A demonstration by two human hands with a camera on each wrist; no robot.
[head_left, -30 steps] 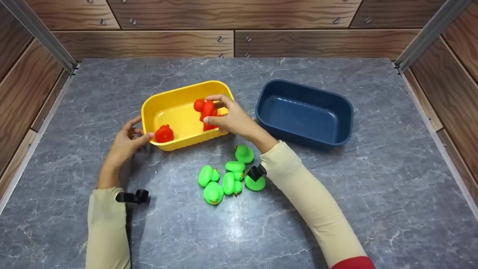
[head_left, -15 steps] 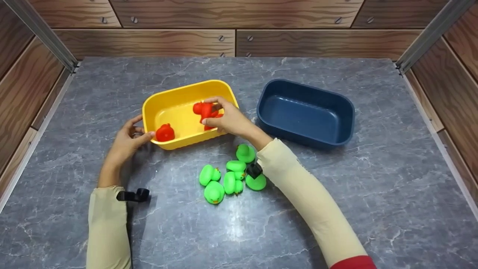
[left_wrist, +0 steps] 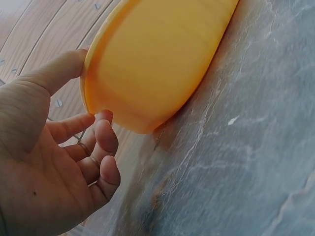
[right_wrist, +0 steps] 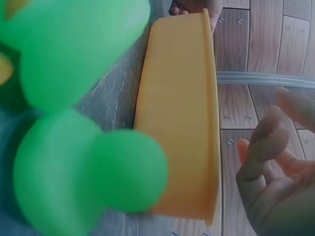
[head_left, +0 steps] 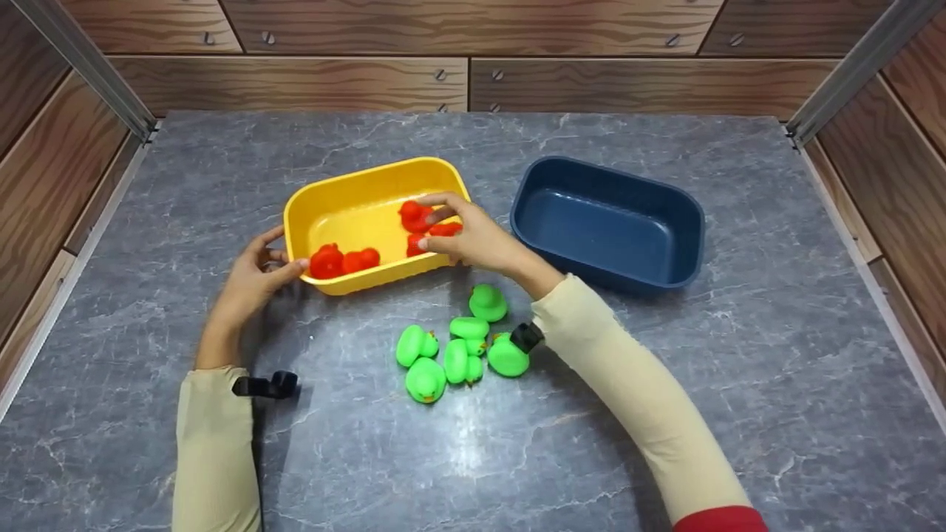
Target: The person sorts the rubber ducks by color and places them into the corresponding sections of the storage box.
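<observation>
In the head view, a yellow plastic tub holds several red rubber ducks, some at its left end and others at its right. My left hand grips the tub's left rim, thumb over the edge and fingers outside. The left wrist view shows this left hand with its thumb and a fingertip at the rim. Above the tub's right end is my right hand, thumb and fingers apart, partly covering the ducks there. In the right wrist view the right hand holds nothing, its fingers loosely bent above the rim.
A dark blue tub stands to the right of the yellow one. Several green rubber ducks lie in a cluster on the grey marbled table in front of the tubs. Wood-patterned panels enclose the table's back and sides.
My right hand has let go of a red duck, which now lies beside the one at the tub's left end. The right hand has shifted slightly right; the left hand keeps its grip.
</observation>
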